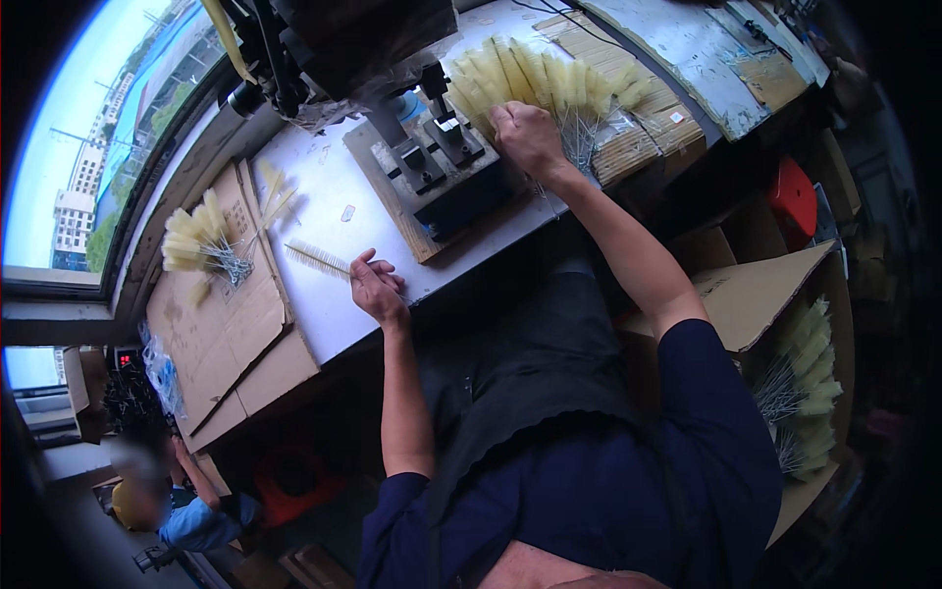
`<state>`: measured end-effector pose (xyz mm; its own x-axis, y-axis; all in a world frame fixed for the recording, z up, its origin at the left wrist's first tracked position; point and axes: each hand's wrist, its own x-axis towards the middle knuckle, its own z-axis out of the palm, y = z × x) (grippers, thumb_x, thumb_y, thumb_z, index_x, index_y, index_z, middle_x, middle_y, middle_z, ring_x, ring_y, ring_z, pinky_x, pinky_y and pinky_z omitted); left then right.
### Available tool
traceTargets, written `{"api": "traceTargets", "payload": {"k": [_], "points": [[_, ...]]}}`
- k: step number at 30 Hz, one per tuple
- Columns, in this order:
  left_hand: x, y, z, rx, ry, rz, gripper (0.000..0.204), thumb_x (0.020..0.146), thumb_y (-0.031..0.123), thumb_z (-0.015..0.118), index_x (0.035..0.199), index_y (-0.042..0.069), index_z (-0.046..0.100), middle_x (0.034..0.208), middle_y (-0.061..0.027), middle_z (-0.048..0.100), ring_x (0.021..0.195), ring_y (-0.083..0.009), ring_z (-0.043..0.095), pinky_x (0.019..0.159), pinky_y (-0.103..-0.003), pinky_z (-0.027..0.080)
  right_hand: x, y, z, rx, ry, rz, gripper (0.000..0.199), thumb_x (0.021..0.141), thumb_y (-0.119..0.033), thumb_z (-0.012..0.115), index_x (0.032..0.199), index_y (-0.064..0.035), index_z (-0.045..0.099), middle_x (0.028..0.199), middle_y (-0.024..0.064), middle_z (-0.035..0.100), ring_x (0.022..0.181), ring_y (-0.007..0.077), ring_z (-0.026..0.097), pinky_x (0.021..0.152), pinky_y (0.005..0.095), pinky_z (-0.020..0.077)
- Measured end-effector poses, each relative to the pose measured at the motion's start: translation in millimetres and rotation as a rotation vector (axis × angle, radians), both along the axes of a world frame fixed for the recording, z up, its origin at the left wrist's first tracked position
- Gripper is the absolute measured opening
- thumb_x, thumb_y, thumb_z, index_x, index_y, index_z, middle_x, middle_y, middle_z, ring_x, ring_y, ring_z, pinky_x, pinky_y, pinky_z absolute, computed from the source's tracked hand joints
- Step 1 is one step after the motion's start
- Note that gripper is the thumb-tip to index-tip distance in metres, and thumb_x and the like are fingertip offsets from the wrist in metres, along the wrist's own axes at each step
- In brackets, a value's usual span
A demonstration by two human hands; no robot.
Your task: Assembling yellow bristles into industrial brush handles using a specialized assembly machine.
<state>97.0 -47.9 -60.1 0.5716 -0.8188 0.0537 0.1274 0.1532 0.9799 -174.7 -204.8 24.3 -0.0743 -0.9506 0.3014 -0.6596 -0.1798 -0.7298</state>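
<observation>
Now | centre-left: left hand (376,285), fingers pinched around one pale brush (319,258) | upper centre: right hand (530,140), fingers curled at brush pile (510,74), grip cannot be told

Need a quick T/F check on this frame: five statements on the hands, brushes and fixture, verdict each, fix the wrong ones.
1. The left hand holds a brush with pale yellow bristles. True.
2. The right hand is down at the person's lap. False: it is at the large brush pile, beside the metal fixture.
3. A smaller bunch of brushes lies on flat cardboard at the left. True.
4. The metal fixture stands to the left of the left hand. False: it stands to the right of that hand.
5. The open carton at the right holds no brushes. False: more yellow brushes are inside it.
</observation>
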Motion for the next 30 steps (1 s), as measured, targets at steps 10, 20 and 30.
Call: {"api": "traceTargets", "payload": {"k": [10, 20, 30], "points": [[-3.5, 0.1, 4.6, 0.052, -0.092, -0.013, 0.046, 0.106, 0.038, 0.037, 0.107, -0.002, 0.059, 0.068, -0.0041, 0.056, 0.046, -0.0051, 0.044, 0.044, -0.019, 0.039, 14.7, -12.5, -16.2, -0.113, 0.148, -0.19, 0.038, 0.094, -0.04, 0.058, 0.094, -0.0026, 0.064, 0.091, 0.0199, 0.069, 0.087, 0.0401, 0.066, 0.078, 0.0484, 0.0513], [-73.7, 20.1, 63.2, 0.124, 0.03, -0.409, 0.04, 0.105, 0.037, 0.042, 0.1, 0.001, 0.058, 0.068, -0.0038, 0.056, 0.048, -0.0071, 0.047, 0.042, -0.02, 0.037, 82.6, 98.2, 21.1, 0.221, -0.357, 0.567, 0.043, 0.094, -0.035, 0.066, 0.115, 0.0027, 0.06, 0.097, 0.0121, 0.069, 0.081, 0.0164, 0.065, 0.07, 0.0309, 0.0526], [-74.0, 40.3, 74.7, 0.099, -0.018, -0.57, 0.045, 0.105, 0.039, 0.04, 0.103, 0.0, 0.063, 0.077, -0.0046, 0.063, 0.056, -0.0066, 0.052, 0.054, -0.019, 0.04, 84.3, 72.5, 22.0, 0.815, -0.993, 0.574, 0.036, 0.101, -0.031, 0.053, 0.107, 0.0048, 0.056, 0.067, 0.0001, 0.052, 0.043, 0.0021, 0.04, 0.036, 0.0168, 0.0344]]}}
